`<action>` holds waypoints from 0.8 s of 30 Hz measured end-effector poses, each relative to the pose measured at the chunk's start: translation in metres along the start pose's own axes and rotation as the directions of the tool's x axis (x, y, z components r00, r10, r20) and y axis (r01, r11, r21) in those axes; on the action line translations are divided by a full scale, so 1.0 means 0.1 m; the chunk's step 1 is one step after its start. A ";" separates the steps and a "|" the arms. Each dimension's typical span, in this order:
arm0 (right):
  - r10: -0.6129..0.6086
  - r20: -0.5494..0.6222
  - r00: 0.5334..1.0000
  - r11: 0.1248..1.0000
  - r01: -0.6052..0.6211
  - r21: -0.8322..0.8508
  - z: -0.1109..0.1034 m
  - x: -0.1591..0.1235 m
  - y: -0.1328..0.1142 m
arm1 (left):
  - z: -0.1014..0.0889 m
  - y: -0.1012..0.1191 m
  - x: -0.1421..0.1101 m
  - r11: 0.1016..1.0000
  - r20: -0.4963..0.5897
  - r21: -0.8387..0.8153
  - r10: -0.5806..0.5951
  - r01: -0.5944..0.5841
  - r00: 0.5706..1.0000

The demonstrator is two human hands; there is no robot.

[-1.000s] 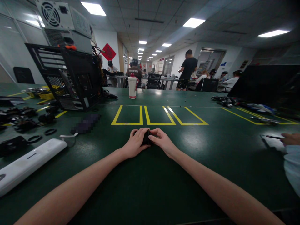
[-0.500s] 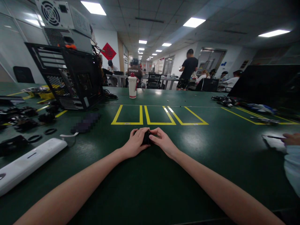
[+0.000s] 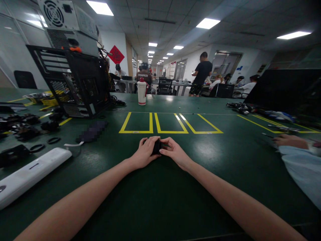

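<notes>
A small black object (image 3: 156, 147) sits between my hands at the middle of the green table (image 3: 160, 201); its kind is mostly hidden by my fingers. My left hand (image 3: 145, 152) is closed around it from the left, fingers over the top and thumb at the near side. From the right, my right hand (image 3: 175, 152) pinches at its edge with thumb and fingertips. Just beyond my hands, yellow tape outlines (image 3: 136, 132) mark the tabletop.
A white power strip (image 3: 35, 172) and black parts (image 3: 22, 125) lie at left, before an open computer case (image 3: 75, 80). A tumbler (image 3: 141, 93) stands at the back. At right, another person's hand (image 3: 291, 140) reaches in near a dark monitor (image 3: 288, 90).
The other person's hand and blue sleeve at the right have moved inward, to the left. My right fingertips have shifted very slightly on the black object; my left hand stays put.
</notes>
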State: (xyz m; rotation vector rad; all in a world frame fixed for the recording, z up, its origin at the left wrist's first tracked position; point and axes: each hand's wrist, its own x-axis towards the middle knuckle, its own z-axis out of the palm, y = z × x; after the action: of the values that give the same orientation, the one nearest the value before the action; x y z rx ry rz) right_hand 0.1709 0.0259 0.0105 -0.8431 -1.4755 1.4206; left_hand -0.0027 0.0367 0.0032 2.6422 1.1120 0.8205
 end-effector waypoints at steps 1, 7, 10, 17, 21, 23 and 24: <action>0.001 -0.011 1.000 1.000 -0.001 -0.010 0.00 0.00 0.01 | 0.00 0.00 0.00 1.000 -0.001 0.000 -0.002 0.002 1.000; 0.029 -0.089 0.996 0.998 -0.034 -0.049 -0.01 0.06 0.08 | 0.03 0.00 0.01 1.000 -0.019 0.007 0.007 -0.006 1.000; 0.064 -0.086 0.994 0.996 -0.069 -0.059 -0.02 0.08 0.07 | 0.03 -0.02 0.00 1.000 -0.017 0.013 0.011 -0.011 1.000; -0.013 -0.012 1.000 1.000 0.013 0.010 0.01 0.03 0.02 | 0.03 -0.03 -0.01 1.000 -0.017 0.005 0.013 -0.013 1.000; -0.017 -0.059 0.998 0.999 0.014 -0.040 0.01 0.03 0.04 | 0.03 -0.02 0.00 1.000 -0.009 -0.004 0.008 -0.008 1.000; -0.011 -0.086 0.996 0.998 0.005 -0.070 0.01 0.05 0.06 | 0.02 -0.01 0.00 1.000 -0.004 -0.008 0.000 0.000 1.000; -0.004 -0.094 0.996 0.997 -0.004 -0.080 0.00 0.07 0.07 | 0.01 0.00 0.00 1.000 -0.002 -0.008 -0.003 0.003 1.000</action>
State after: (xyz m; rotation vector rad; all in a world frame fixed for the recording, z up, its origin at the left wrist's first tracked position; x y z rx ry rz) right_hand 0.1674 0.0326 0.0047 -0.9469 -1.4686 1.3110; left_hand -0.0025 0.0371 0.0026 2.6331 1.1108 0.8260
